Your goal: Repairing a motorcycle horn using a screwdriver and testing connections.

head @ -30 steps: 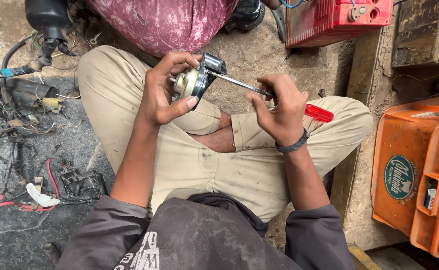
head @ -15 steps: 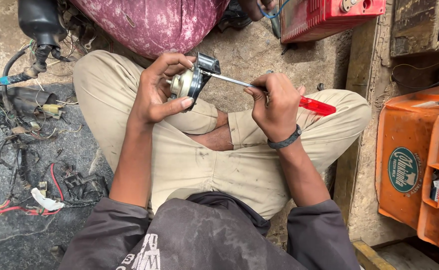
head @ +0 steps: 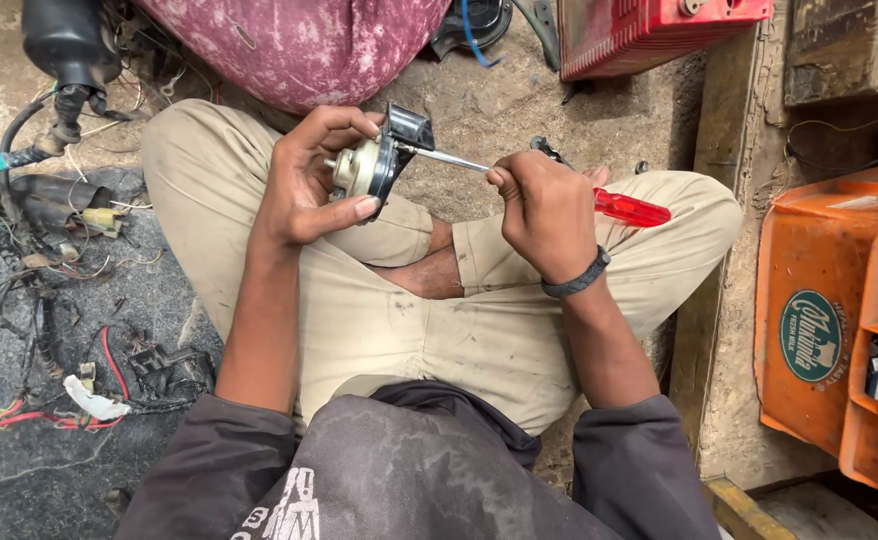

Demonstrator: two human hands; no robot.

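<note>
Holding steady over the crossed legs since the earlier frames: left hand (head: 304, 185) is gripping the round cream-and-black motor part (head: 374, 160); right hand (head: 549, 215) is clenching the red-handled screwdriver (head: 631, 208), its tip staying seated against that part, barely shifted.

The horn (head: 364, 168) is a small round part with a cream-coloured metal face, a dark rim and a black bracket sticking up at its top right. It sits tilted, above the lap, gripped in the left hand (head: 309, 180) with the thumb under its edge. The screwdriver (head: 559, 185) has a thin steel shaft and a clear red handle; it lies nearly level, its tip at the horn's bracket, its handle enclosed by the right hand (head: 549, 215).
</note>
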